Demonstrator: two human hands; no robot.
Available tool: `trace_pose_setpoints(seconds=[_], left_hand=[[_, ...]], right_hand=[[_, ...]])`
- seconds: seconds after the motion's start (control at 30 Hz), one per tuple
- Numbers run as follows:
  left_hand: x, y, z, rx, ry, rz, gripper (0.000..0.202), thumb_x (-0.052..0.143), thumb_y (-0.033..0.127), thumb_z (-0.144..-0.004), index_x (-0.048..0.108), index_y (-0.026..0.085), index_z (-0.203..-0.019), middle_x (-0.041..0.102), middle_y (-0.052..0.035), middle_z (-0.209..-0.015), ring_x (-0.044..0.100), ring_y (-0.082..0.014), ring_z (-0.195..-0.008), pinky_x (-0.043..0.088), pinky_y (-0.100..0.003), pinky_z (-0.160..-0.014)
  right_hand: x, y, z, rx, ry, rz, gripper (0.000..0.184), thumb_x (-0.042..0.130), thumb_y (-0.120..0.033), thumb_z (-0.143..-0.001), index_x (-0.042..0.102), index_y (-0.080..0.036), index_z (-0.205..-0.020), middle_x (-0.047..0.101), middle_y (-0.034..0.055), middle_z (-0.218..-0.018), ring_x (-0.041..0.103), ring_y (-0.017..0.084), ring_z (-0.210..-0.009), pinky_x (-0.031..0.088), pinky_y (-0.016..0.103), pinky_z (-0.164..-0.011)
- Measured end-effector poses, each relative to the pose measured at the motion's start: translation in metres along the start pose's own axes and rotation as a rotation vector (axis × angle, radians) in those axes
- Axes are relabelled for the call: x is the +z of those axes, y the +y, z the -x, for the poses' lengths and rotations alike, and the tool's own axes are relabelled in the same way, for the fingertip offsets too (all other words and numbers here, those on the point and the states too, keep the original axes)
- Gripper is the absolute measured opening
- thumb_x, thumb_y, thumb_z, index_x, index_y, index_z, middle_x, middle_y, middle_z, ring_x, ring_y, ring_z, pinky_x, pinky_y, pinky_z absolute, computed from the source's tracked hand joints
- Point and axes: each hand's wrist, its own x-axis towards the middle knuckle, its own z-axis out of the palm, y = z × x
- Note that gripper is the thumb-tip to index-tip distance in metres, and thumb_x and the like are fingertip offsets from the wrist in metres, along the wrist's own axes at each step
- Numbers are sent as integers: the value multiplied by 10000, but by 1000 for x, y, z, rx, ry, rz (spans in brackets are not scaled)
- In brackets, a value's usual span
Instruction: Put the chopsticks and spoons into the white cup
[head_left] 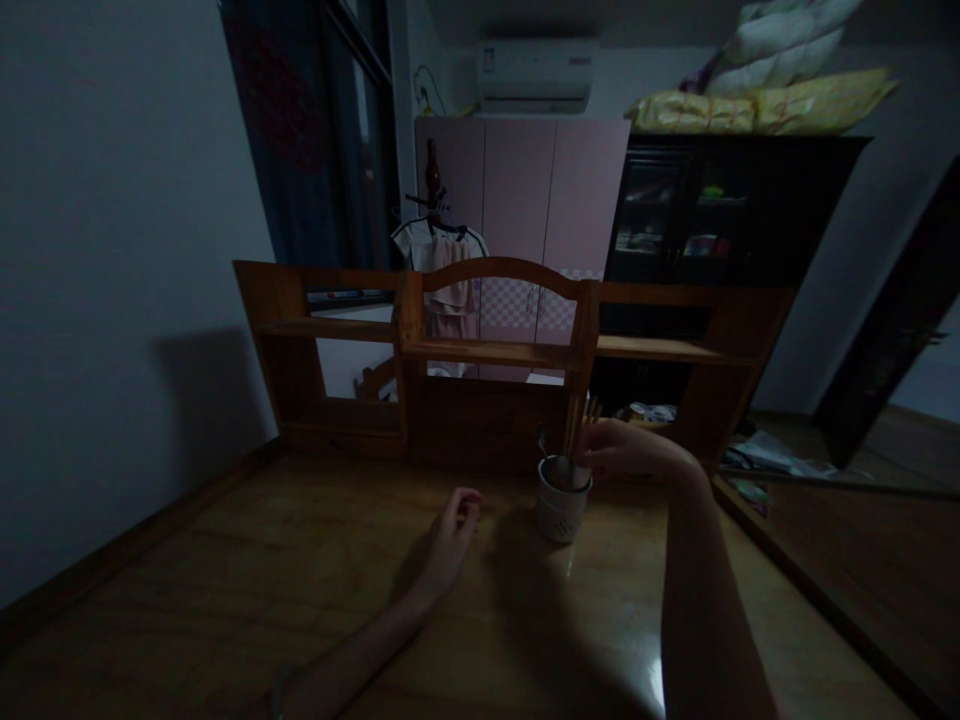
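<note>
A light-coloured utensil holder (559, 508) with small holes in its side stands upright on the wooden table. Several thin sticks that look like chopsticks (573, 425) rise out of it, along with a metal spoon or ladle handle (541, 438). My right hand (611, 447) is over the holder's right rim, fingers bent down and closed beside the sticks; what lies between the fingertips is too dark to make out. To the left of the holder, my left hand (453, 528) rests on the tabletop with loosely curled fingers, a gap at the thumb, and nothing in it.
Behind the holder, a wooden shelf unit (491, 352) runs along the table's (300, 580) back edge. Farther off are a pink wardrobe (517, 190), clothes on a stand (450, 270) and a dark cabinet (780, 210). A wall (112, 300) borders the left side. The room is dim.
</note>
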Motion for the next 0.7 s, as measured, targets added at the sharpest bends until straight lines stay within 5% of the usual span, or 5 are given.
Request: trace_pose_setpoints(seconds=[0.33,0.5,0.7], left_hand=[[-1,8,4,-1,-9,-1,306,452,450,-870,539,206,-1033,616,-71,-1009,608,-184,-836,469,-272,-678],[0,7,3,-9,1,5,305,461,440,-855,532,198,-1026,607,-75,-1021,605,-176,-813,463,-257,-649],[0,5,2,-7,-9,19,313,454,450,-860,525,199,-1034,604,-71,-1000,600,-171,-797,454,-239,-618]], right_hand=[[6,18,-11,120,-135,-93,260,710,-355,-703,704,-106,-777,699,89,-800,672,191,-752,561,258,-687],[8,20,-14,134,-153,-46,230,688,-308,-708,726,-99,-795,698,95,-776,666,168,-672,560,225,-612],[9,18,-14,154,-119,-3,383,669,-473,-758,717,-93,-775,683,92,-705,656,174,-617,561,235,-550]])
